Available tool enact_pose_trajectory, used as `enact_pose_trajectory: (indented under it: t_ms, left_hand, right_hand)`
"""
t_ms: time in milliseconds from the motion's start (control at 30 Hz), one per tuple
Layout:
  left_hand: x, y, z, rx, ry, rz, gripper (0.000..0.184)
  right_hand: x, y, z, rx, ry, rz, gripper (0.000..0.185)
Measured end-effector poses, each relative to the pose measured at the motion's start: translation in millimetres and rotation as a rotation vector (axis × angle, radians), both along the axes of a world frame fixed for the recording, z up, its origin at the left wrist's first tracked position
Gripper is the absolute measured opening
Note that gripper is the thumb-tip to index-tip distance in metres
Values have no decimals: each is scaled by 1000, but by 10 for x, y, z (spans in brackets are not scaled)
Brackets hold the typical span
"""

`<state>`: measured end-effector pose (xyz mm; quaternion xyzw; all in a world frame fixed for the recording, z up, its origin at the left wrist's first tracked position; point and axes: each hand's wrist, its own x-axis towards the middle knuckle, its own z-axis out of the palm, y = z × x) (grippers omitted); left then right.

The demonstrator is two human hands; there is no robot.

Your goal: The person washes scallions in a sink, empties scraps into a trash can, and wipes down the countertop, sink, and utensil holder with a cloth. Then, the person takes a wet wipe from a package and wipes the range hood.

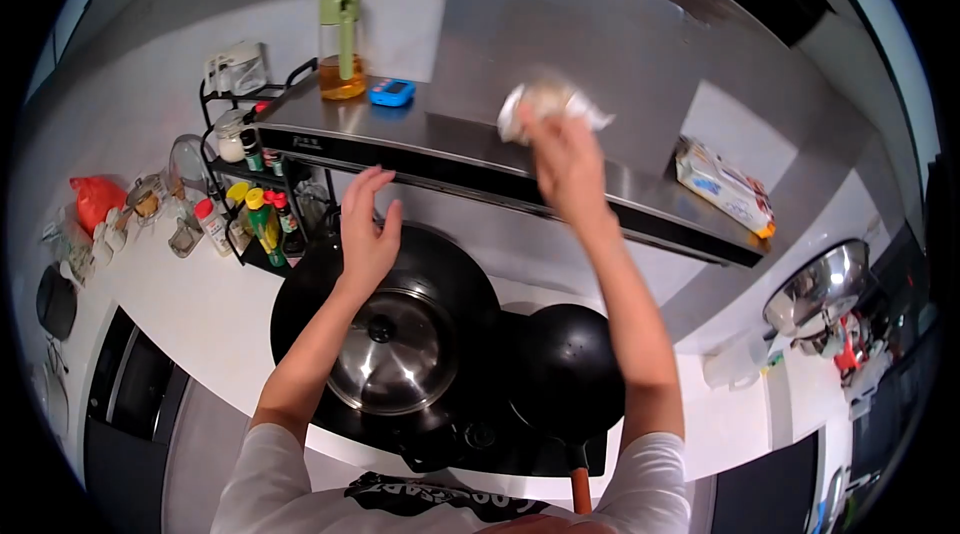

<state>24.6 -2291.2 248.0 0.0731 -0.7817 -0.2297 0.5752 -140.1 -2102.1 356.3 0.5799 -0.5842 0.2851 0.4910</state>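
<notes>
My right hand [568, 159] grips a crumpled white wipe [513, 114] against the upright steel panel [620, 34], just above the top of the range hood [440, 134]. The wipe is blurred and looks brownish at its upper part. My left hand [370, 232] is empty, its fingers apart, in front of the hood's black front edge and over the large black wok [440, 254]. On the hood's left part stand an oil bottle [341, 44] with a green top and a small blue timer [391, 92]. A packet of wipes [722, 186] lies on its right end.
Below my arms a steel lid [395, 359] sits in the wok, beside a black frying pan [568, 369] on the stove. A black rack [215, 164] with seasoning bottles stands left. Farther left is a red bag [97, 202]; a metal bowl [820, 286] is at right.
</notes>
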Motion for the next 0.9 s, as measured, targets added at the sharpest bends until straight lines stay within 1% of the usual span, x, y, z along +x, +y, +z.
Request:
enact_pose_trajectory:
  t_ms: [67,100,133,200,233,300,333,367,467,567,633,667,700,733,767,833,867,900]
  left_hand:
    - [-27,-133,186,-118,28,52,45]
    - [-70,-261,204,-172,-13,57,54]
    - [-84,-326,209,-195,-54,104,55]
    - [-147,-445,243,-243,-135,198,58]
    - [-167,-491,236,-228,-155,167,62]
    - [-155,-543,260,-244,-168,147,60]
    - [-150,-575,270,-257,-177,137,59]
    - [-146,-599,264,-264,-171,124,59]
    - [-175,-664,239,-276,-146,92,57]
    - [-168,-679,225,-281,-136,86,55]
    - [-170,-680,238,-287,-132,85,54]
    - [-176,-674,225,-285,-132,89,53]
    - [-176,-671,221,-286,-131,94,53]
    - [-175,-672,229,-290,-128,101,53]
    - [-170,-669,228,-285,-131,96,53]
    - [-173,-676,233,-284,-130,92,53]
    - [-178,-685,233,-288,-124,90,53]
    - [-180,-692,225,-291,-119,87,53]
  right_hand:
    - [-231,-335,521,-38,125,-57,56]
    - [-338,-508,765,-30,155,-103,55]
    - [-416,-670,977,-23,185,-152,53]
    - [-452,-975,1353,23,332,-211,50]
    - [-487,-1104,1471,45,401,-243,48]
    - [-630,-1320,1597,20,435,-227,46]
    - [-710,-1388,1611,10,449,-222,45]
    - [-792,-1422,1575,-3,406,-238,45]
    - [-686,-1381,1296,174,251,-387,42]
    - [-690,-1270,748,342,351,-212,46]
    - [-494,-1152,445,513,315,-163,45]
    - [-456,-1118,349,623,247,-50,40]
    - [-427,-1092,285,688,201,-46,36]
    - [-400,-1077,273,749,157,-41,33]
    - [-397,-1065,338,815,194,-73,35]
    - [-400,-1112,643,937,273,-139,39]
    - [-635,-1200,700,719,257,-167,30]
    - [-708,-1254,951,538,349,-95,31]
